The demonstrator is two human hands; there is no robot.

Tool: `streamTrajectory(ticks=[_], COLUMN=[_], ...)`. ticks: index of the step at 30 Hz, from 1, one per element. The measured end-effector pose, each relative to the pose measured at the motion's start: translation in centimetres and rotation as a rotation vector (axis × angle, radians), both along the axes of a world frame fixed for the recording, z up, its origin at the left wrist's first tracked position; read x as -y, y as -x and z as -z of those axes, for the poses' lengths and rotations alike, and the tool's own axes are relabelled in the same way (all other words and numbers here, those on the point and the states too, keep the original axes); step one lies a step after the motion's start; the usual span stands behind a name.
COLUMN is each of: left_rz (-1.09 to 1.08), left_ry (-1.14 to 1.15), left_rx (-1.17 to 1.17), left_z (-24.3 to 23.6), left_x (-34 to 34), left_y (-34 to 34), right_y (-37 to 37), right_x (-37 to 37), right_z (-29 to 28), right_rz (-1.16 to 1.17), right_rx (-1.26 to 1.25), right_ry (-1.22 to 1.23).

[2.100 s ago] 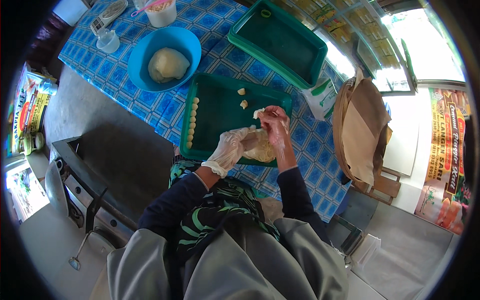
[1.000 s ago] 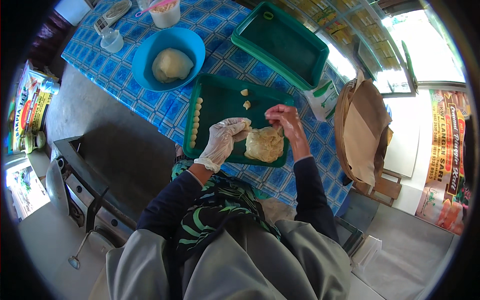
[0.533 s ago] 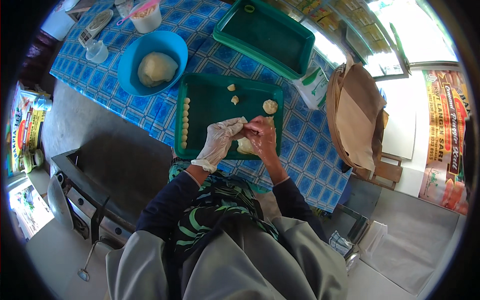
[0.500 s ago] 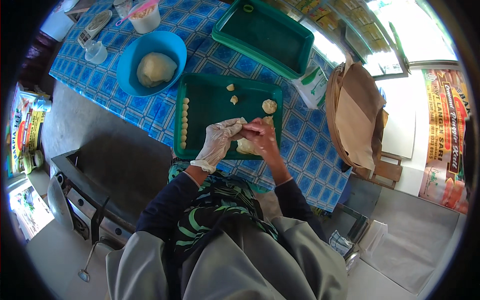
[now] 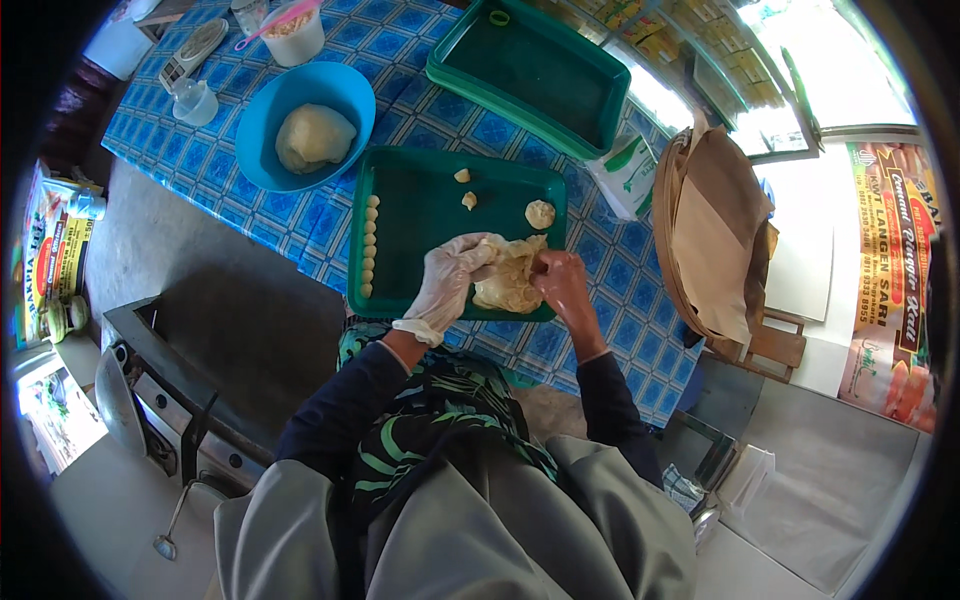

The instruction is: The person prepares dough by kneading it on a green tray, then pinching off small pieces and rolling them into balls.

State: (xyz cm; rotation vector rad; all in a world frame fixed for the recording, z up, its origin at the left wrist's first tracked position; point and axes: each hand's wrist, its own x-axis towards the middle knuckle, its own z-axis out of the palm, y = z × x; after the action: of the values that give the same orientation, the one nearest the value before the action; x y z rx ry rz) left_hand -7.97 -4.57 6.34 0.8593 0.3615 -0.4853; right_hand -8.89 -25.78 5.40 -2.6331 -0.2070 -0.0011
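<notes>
My left hand (image 5: 455, 272), in a clear plastic glove, is over the green tray (image 5: 412, 302) with its fingers curled beside a wrinkled, pale yellow lump of dough (image 5: 508, 287). What those fingers hold, if anything, is hidden. Bare and pinched, my right hand (image 5: 566, 287) grips the right edge of that lump. Small dough balls (image 5: 369, 240) line the tray's left side in a column. Two little dough pieces (image 5: 469, 201) lie near the middle, and a larger round dough ball (image 5: 540, 214) sits at the upper right.
A blue bowl (image 5: 262, 110) with a big dough mass (image 5: 314, 138) stands to the left. Beyond are stacked green trays (image 5: 530, 75), a white tub (image 5: 296, 40), a small cup (image 5: 196, 103) and a scale (image 5: 196, 50). Rightward lie a plastic packet (image 5: 626, 178) and a paper-lined woven tray (image 5: 712, 235).
My hands were together, fingertips meeting above the tray. Now they are apart: the right has moved right and down onto the dough lump's edge, uncovering more of the lump.
</notes>
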Motion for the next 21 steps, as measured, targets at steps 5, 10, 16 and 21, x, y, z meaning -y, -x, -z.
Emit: streamTrajectory(ticks=[5,10,16,21], left_rz=[0.141,0.237,0.169,0.045], left_ry=[0.091,0.032,0.075,0.037], left_rx=[0.058,0.127,0.002,0.012], left_z=[1.6,4.9,2.6,1.2], left_x=[4.3,5.3,2.8,-0.9], left_y=[-0.1,1.3,1.4,0.2], right_y=[-0.2,-4.3,-9.4,-11.7], right_x=[-0.9,0.8,3.0,1.4], right_z=[-5.5,-6.3,3.4,4.7], right_rz=[0.082,0.339,0.188,0.017], right_rx=[-0.435,-0.423,0.096,0.036], right_ry=[-0.57,-1.144,-0.244,0.274])
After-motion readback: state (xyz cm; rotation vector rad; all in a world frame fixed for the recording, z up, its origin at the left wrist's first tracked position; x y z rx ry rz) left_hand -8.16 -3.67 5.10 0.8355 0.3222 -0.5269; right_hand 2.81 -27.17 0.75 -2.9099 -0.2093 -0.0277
